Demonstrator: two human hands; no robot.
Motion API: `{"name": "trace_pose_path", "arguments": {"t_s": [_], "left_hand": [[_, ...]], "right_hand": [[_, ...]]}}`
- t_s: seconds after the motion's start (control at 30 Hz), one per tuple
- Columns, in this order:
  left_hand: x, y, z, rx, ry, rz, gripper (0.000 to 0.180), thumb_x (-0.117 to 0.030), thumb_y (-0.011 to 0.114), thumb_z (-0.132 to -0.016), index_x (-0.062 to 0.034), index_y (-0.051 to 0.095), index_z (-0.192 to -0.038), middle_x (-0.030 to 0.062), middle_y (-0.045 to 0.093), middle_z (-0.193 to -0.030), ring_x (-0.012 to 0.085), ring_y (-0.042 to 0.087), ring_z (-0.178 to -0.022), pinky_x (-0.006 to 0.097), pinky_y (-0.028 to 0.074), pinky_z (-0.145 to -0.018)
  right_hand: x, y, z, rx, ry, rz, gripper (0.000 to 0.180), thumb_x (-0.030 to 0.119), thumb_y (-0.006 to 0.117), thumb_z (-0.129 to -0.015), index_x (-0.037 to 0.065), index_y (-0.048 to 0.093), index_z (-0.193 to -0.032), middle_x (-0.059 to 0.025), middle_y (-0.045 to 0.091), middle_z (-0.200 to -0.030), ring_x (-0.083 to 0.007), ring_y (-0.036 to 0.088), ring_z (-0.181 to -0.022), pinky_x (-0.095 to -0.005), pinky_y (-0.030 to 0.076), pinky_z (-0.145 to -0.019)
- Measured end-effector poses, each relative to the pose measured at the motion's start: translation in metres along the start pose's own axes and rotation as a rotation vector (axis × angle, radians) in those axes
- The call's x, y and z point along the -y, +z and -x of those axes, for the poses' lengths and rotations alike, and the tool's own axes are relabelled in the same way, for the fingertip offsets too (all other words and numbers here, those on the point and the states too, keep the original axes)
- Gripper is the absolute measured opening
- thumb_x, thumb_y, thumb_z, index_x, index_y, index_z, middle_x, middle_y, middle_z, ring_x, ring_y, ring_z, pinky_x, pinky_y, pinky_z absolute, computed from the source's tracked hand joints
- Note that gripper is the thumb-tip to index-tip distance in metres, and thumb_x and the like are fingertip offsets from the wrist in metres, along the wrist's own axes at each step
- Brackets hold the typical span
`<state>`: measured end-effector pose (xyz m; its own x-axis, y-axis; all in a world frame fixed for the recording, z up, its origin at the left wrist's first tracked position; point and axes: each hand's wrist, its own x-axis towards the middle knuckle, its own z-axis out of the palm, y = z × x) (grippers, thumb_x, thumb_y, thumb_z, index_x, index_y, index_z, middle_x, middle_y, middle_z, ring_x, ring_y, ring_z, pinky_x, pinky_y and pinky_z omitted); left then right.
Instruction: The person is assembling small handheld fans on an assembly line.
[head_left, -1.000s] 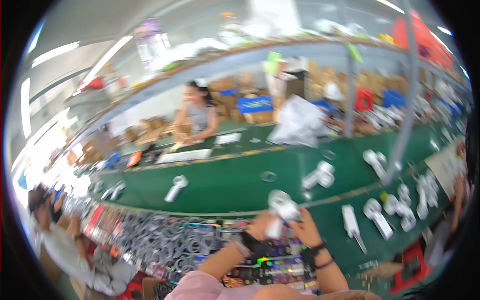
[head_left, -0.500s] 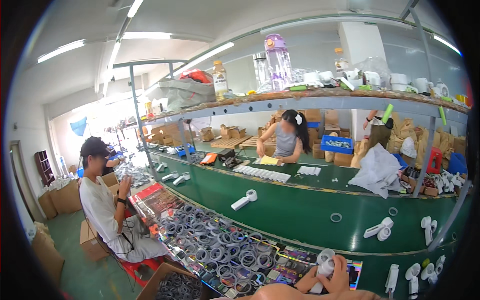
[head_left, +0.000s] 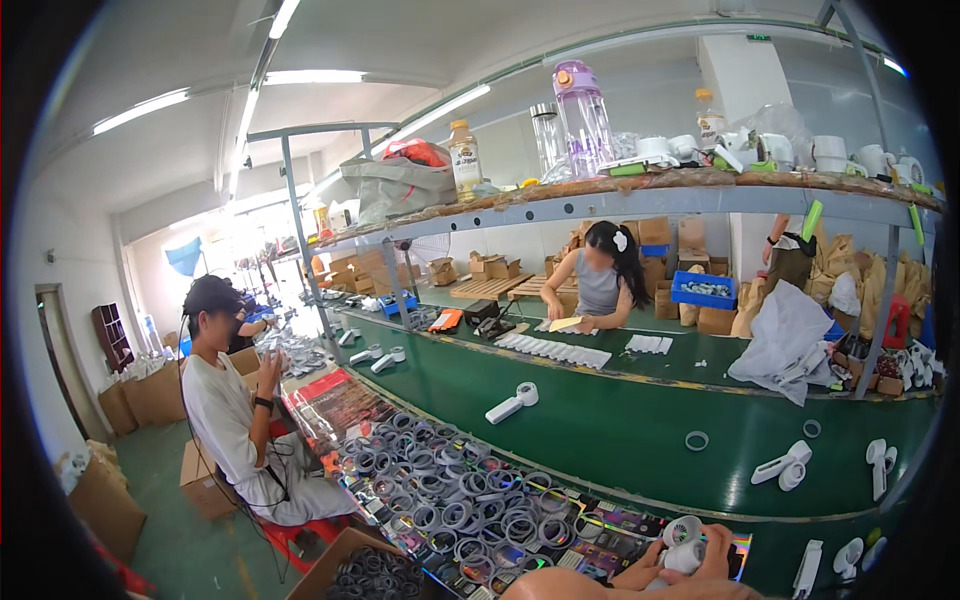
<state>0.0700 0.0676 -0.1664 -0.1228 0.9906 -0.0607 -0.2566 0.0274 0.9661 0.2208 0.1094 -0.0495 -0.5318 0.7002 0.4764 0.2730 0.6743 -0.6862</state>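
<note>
Bright ceiling tubes (head_left: 316, 76), strong fisheye distortion

A white handheld fan (head_left: 685, 556) sits toward five o'clock in the view, held between the left hand (head_left: 638, 573) at its eight o'clock side and the right hand (head_left: 716, 553) at three o'clock. Its round, ribbed grille is uppermost; a smooth, rounded white part bulges at six o'clock below that. Fingers partly hide the lower end.

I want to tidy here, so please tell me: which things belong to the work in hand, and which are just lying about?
Probably belonging:
- white fan, held in left hand and right hand
- grey rings, heaped nearby

Probably just lying about:
- purple-lidded bottle, on shelf
- grey bag, same shelf
</note>
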Motion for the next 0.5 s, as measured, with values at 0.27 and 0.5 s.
{"name": "trace_pose_path", "arguments": {"t_s": [0.27,0.5], "left_hand": [[-0.013,-0.003,-0.002,0.023,-0.039,-0.089,0.061,-0.022,0.062,-0.088,-0.0032,0.028,-0.135,0.0143,0.039,-0.134,0.0227,0.045,-0.120,0.034,0.040,-0.097],[-0.026,0.002,0.010,0.013,0.018,-0.025,0.063,-0.018,0.060,-0.088,-0.0055,0.025,-0.139,0.0149,0.042,-0.131,0.0243,0.044,-0.121,0.038,0.040,-0.098]], "right_hand": [[0.001,0.001,0.005,0.031,0.125,-0.065,0.072,0.026,0.081,-0.061,0.005,0.048,-0.122,-0.0214,0.049,-0.122,-0.0352,0.051,-0.111,-0.0391,0.040,-0.095],[0.044,-0.025,-0.003,0.086,-0.035,0.089,0.072,0.034,0.079,-0.067,0.005,0.050,-0.126,-0.0201,0.048,-0.114,-0.0378,0.050,-0.102,-0.0426,0.044,-0.084]]}}
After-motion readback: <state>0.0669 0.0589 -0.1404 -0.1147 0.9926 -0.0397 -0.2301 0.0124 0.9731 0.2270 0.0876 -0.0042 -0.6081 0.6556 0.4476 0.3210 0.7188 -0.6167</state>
